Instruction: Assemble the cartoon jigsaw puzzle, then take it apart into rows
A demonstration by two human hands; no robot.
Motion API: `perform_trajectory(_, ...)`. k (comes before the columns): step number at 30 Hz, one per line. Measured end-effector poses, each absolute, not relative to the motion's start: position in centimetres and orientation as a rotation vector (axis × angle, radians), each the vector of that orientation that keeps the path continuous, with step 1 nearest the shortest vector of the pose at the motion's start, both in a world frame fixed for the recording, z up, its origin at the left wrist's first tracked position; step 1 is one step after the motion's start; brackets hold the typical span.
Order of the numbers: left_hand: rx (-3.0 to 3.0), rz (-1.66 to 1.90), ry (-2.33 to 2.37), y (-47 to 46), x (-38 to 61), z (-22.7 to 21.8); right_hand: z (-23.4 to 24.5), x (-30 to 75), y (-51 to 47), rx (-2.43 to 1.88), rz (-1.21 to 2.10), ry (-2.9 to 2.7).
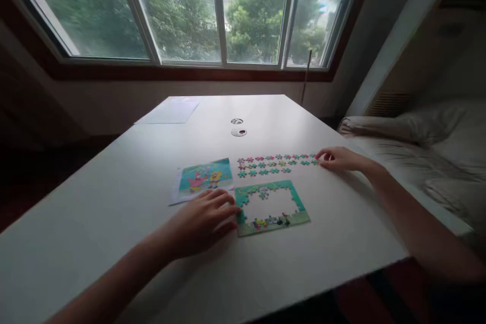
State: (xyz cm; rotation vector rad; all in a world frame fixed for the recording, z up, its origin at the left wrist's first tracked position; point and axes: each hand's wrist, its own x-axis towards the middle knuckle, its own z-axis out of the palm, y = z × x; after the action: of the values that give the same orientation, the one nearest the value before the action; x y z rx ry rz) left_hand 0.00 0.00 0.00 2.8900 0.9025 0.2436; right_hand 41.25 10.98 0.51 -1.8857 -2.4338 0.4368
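Observation:
A partly assembled jigsaw puzzle (298, 216) lies flat, its border joined around an open white middle. My left hand (207, 220) rests at the puzzle's left edge, fingers extended and fingertips touching the border. Loose puzzle pieces (261, 165) sit in three rows beyond it, mostly teal with some pink and yellow. At the right end of these rows, my right hand (339, 158) has thumb and forefinger pinched on a small teal puzzle piece (315, 162), partly hidden by the fingertips. Left of the puzzle is a printed cartoon picture (205, 177) on paper, just beyond my left hand.
The white table (125, 187) bears a pale sheet (167, 112) at its far left corner. Two round cable-hole covers (239, 132) are set in its surface. A window (220, 15) stands behind the table, and a cushioned seat (421, 147) is at the right.

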Motion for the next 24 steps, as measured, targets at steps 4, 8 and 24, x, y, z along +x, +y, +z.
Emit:
perform_trajectory(4, 2.903, 0.31, 0.883, -0.1, 0.0, 0.0, 0.3, 41.0, 11.1, -1.835, 0.445, -2.417)
perform_trajectory(8, 2.917, 0.334, 0.877, -0.1, 0.0, 0.0, 0.0, 40.8, 11.3, -1.815, 0.442, -2.396)
perform_trajectory(24, 2.913, 0.3, 0.894, 0.0, 0.0, 0.1, -0.2, 41.7, 11.5, -1.834, 0.486, -2.366)
